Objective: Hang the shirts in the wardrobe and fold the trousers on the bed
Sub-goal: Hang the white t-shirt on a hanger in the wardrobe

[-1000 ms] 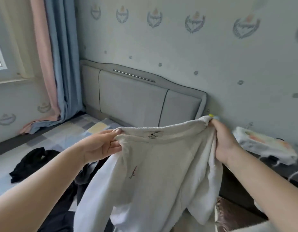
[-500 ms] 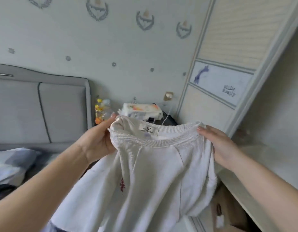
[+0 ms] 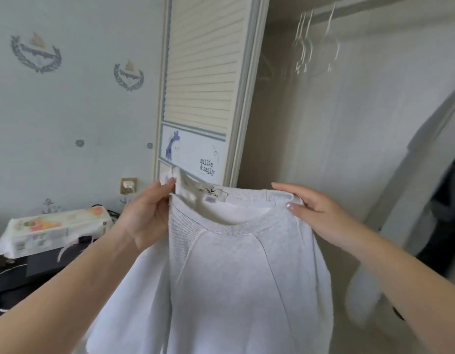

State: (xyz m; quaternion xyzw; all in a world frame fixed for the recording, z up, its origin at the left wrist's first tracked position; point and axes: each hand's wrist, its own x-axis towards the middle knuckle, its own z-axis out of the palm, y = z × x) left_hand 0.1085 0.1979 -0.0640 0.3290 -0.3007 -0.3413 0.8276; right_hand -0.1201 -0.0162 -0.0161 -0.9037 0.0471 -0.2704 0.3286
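1. open cream wooden wardrobe (image 3: 323,149) stands just ahead, thin wire hangers (image 3: 304,47) on its rail.
2. left hand (image 3: 144,221) and right hand (image 3: 315,215) pinch the soft white shirt (image 3: 236,272) by its shoulders.
3. shirt not hung yet; trousers not seen.

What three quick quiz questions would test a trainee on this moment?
1. True or false: both hands hold the shirt by its neckline.
2. Where do the hangers hang? A) on the wall socket B) on the wardrobe rail C) on the door
3. Fill in: the shirt is not yet on a ____.

Key: 1 true, left hand and right hand; 2 B; 3 hanger.
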